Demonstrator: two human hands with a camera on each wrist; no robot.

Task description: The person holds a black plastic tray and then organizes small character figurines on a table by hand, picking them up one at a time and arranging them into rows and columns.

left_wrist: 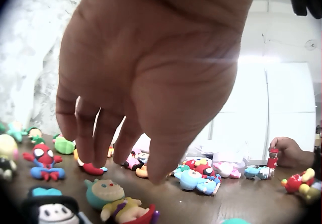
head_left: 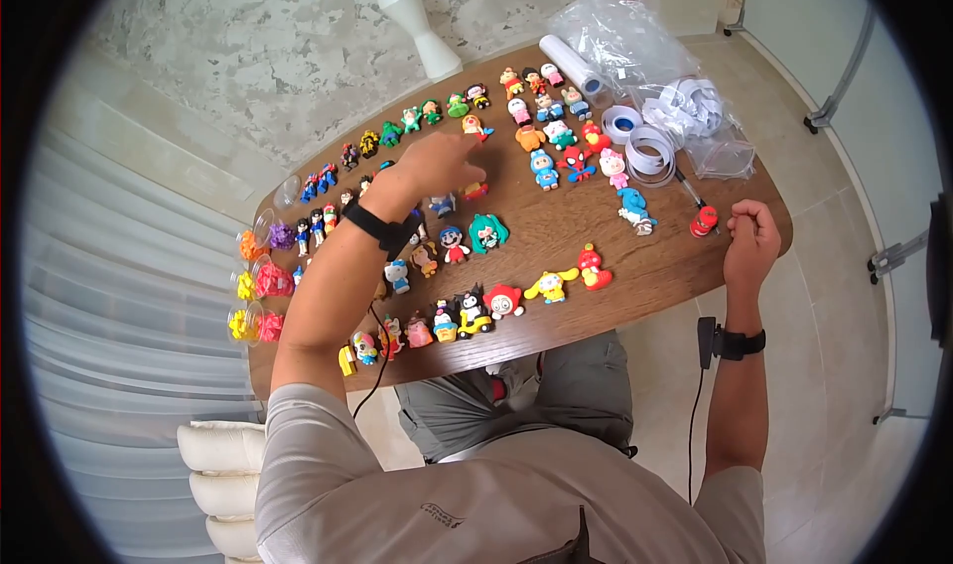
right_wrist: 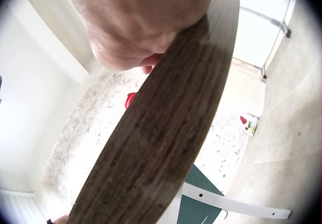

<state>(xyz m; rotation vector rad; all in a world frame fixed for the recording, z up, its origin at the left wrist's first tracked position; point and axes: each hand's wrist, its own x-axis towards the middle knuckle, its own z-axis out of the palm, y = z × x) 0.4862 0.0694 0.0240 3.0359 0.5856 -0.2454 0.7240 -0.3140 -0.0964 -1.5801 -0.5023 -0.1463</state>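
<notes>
My left hand point(head_left: 442, 167) reaches over the rows of small toy figures, its fingers near an orange-haired figure with a blue tail point(head_left: 476, 127). In the left wrist view the fingers point(left_wrist: 103, 138) point down, with nothing seen between them. A teal-hatted figure point(left_wrist: 105, 194) lies below that hand. A small red-and-yellow figure point(head_left: 476, 191) shows just under the left hand. At the right end of the table my right hand point(head_left: 752, 241) rests by the edge, fingers loosely curled, next to a red figure point(head_left: 704, 220); I see nothing held in it.
Several rows of toy figures cover the table's left and middle, with plastic cups of bright flower-like pieces point(head_left: 268, 281) at the left end. White tape rolls point(head_left: 650, 157), a white roll point(head_left: 574, 68) and clear plastic bags point(head_left: 635, 33) lie at the back right. A pen point(head_left: 687, 189) lies beside the red figure.
</notes>
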